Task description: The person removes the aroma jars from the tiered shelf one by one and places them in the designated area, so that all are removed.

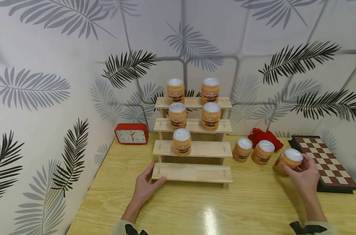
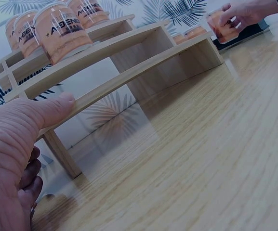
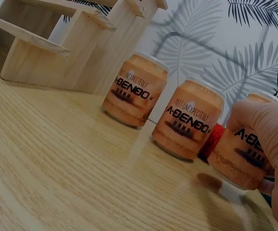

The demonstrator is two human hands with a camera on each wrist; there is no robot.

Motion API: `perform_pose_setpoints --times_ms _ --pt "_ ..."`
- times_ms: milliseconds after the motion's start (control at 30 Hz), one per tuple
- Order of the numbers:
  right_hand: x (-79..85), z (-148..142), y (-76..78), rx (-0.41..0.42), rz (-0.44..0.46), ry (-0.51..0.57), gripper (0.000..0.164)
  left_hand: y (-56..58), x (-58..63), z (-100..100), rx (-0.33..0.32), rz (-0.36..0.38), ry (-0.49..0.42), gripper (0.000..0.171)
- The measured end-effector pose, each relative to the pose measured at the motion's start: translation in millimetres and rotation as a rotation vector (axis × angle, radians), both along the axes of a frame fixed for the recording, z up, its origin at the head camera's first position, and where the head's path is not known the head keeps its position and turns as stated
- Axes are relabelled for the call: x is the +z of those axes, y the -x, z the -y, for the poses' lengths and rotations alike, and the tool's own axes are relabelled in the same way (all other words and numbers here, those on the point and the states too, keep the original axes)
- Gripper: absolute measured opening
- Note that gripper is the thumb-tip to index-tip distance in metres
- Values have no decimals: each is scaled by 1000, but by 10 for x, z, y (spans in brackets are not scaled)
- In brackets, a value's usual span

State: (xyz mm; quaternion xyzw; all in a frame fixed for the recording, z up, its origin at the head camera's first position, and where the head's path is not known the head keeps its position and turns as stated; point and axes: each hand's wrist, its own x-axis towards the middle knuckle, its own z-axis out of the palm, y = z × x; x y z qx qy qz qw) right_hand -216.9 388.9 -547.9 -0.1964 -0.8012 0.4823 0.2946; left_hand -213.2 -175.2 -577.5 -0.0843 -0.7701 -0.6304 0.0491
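A four-step wooden display rack [image 1: 192, 173] stands on the table. My left hand [image 1: 145, 184] grips the left end of its lowest step; in the left wrist view the thumb [image 2: 57, 107] lies along the front edge. My right hand [image 1: 305, 173] holds an orange can [image 1: 289, 158] with a silvery lid, thumb on one side and fingers on the other. That can tilts, and its base looks slightly off the table in the right wrist view. Two matching cans, one nearer the rack [image 3: 135, 91] and one in the middle [image 3: 189, 120], stand upright to its left.
Several more orange cans sit on the upper three steps, one of them [image 1: 182, 143] alone on the third step down. A red clock [image 1: 131, 133] stands back left. Red yarn [image 1: 258, 135] lies behind the loose cans, and a checkered board [image 1: 328, 163] lies at the right.
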Motion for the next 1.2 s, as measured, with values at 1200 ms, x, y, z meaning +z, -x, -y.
perform_pose_setpoints --times_ms 1200 --pt "-163 -9 124 -39 163 31 78 -24 12 -2 9 13 16 84"
